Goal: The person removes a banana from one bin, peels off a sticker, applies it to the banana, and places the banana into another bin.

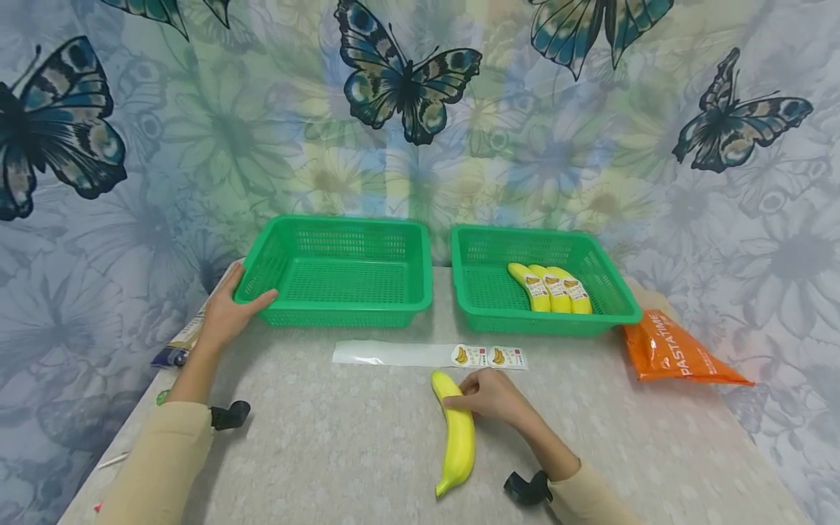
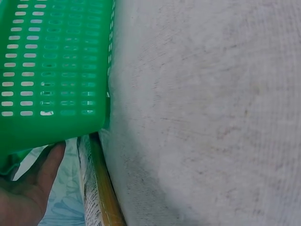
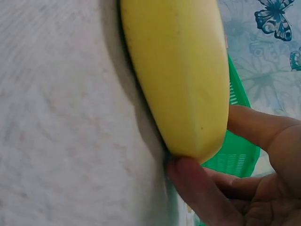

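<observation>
A plain yellow banana [image 1: 457, 430] [image 3: 178, 70] lies on the grey table [image 1: 328, 452]. My right hand [image 1: 488, 394] [image 3: 221, 188] grips it near its upper end, with the fingers curled round it. My left hand [image 1: 226, 310] [image 2: 28, 197] rests against the near left corner of an empty green basket [image 1: 341, 313] [image 2: 56, 56], thumb along the front wall and fingers fairly straight. A second green basket [image 1: 538, 324] [image 3: 235, 155] to the right holds three stickered bananas [image 1: 554, 288] side by side.
A strip of banana stickers on clear backing [image 1: 426, 355] lies between the baskets and the banana. An orange PASTATIME bag [image 1: 676, 354] sits right of the right basket. A printed packet [image 1: 177, 346] [image 2: 96, 188] lies at the table's left edge. A butterfly curtain hangs behind.
</observation>
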{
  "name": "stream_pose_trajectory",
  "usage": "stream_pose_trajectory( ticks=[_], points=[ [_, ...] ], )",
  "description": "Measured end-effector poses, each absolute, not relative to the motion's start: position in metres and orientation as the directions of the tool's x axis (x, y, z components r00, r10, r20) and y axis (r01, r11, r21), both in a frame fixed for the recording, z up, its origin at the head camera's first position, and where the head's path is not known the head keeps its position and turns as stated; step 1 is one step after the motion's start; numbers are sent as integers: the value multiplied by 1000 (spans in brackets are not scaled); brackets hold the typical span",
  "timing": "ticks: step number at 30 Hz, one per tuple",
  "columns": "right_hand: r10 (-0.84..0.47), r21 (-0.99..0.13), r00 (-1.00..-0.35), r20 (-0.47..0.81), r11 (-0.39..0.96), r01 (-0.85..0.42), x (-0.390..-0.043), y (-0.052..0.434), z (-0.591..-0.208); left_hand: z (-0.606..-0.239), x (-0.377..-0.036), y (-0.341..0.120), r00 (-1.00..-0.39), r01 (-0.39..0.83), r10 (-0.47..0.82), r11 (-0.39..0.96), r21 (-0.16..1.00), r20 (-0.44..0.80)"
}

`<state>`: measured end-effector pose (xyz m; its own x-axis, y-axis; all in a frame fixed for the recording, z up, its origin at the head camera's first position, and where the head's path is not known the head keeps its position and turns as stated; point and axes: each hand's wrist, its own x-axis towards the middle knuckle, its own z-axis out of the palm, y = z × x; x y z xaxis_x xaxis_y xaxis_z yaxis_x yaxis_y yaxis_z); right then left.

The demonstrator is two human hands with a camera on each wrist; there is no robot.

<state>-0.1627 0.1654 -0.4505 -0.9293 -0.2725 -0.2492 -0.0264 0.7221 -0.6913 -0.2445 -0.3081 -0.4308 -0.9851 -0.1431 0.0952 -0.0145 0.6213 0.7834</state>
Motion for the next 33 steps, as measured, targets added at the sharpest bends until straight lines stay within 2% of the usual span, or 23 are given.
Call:
stream_pose_trajectory(
  ticks=[8,13,17,22,25,28,33],
  points=[
    [-267,-708,-939,-215,705,-38,-164,167,-450,-432,-243,-304,-971,4,-179,642,767,156],
    [-271,-701,-939,-212,711,-47,-165,169,-451,-430,-239,-297,-952,-50,-255,683,729,173],
    [-263,-702,-940,-216,712,-38,-164,169,-454,-425,-230,-283,-900,-80,-357,699,711,250],
    [-261,-701,-940,-221,713,-34,-164,170,-455,-419,-216,-255,-804,8,-386,754,657,452],
    [-264,-703,-940,-217,710,-37,-164,170,-454,-417,-206,-232,-761,132,-280,816,563,585],
    [-267,-707,-939,-218,706,-36,-164,170,-454,-419,-192,-203,-729,308,-100,835,455,677],
    [-286,-707,-932,-223,706,-48,-163,170,-453,-431,-170,-151,-679,578,238,757,305,694]
  ],
)
